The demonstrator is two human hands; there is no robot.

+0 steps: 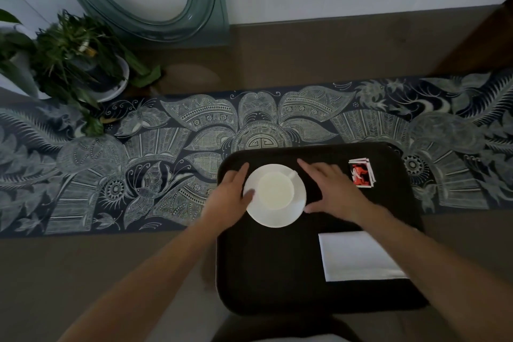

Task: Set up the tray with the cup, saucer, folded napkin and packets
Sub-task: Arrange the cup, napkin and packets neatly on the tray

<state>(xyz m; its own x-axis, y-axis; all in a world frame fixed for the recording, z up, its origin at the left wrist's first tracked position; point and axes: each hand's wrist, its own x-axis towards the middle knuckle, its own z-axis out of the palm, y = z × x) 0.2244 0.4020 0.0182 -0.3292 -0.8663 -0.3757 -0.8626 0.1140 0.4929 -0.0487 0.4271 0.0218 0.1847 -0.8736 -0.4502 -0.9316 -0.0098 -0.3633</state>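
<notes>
A dark tray (263, 272) lies on the table in front of me. In its far left part a white cup (274, 190) stands on a white saucer (277, 219), the cup's handle pointing to the far right. My left hand (231, 191) grips the saucer's left rim, thumb resting on top. My right hand (330, 189) is spread at the saucer's right rim, thumb touching the edge. A folded white napkin (358, 257) lies in the tray's near right part. Red and white packets (361, 173) are stacked in the far right corner.
A patterned dark blue runner (138, 153) crosses the brown table under the tray's far end. A potted plant (80, 64) stands at the far left. A glass oval frame (155, 0) leans against the wall behind it.
</notes>
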